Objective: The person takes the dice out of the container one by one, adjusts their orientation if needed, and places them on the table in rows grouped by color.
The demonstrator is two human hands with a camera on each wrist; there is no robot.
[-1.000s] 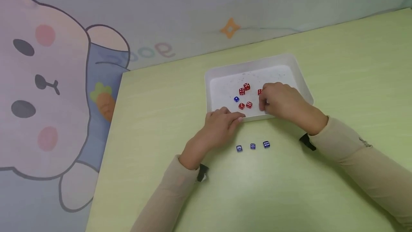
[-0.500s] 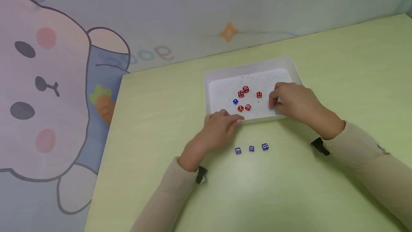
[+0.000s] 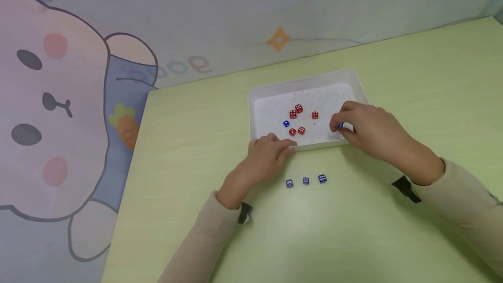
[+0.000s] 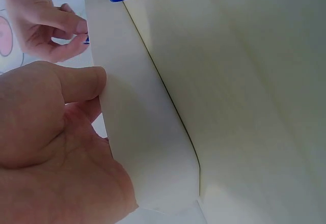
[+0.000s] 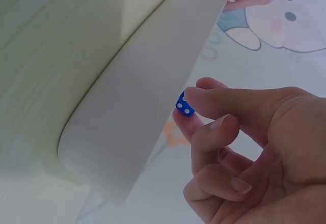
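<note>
Compared with a second ago, the right hand (image 3: 369, 132) has drawn back from among the red dice (image 3: 298, 119) toward the tray's right end and now shows a blue die at its fingertips; the left hand has not shifted.

Going left to right: the left hand (image 3: 269, 154) rests on the near rim of the white tray (image 3: 275, 91), fingers lying loosely along the wall, thumb pressed against its outer face in the left wrist view. On the green table (image 3: 196, 143) just in front of the tray sits a row of three blue dice (image 3: 305, 181). Inside the tray lie five red dice and one loose blue die (image 3: 286, 123). The right hand pinches the held blue die (image 3: 340, 125) between thumb and forefinger, just above the tray's right part.

The right wrist view shows the pinched die (image 5: 183, 105) close up, white pips outward, other fingers curled under; the head view shows only a blue speck
</note>
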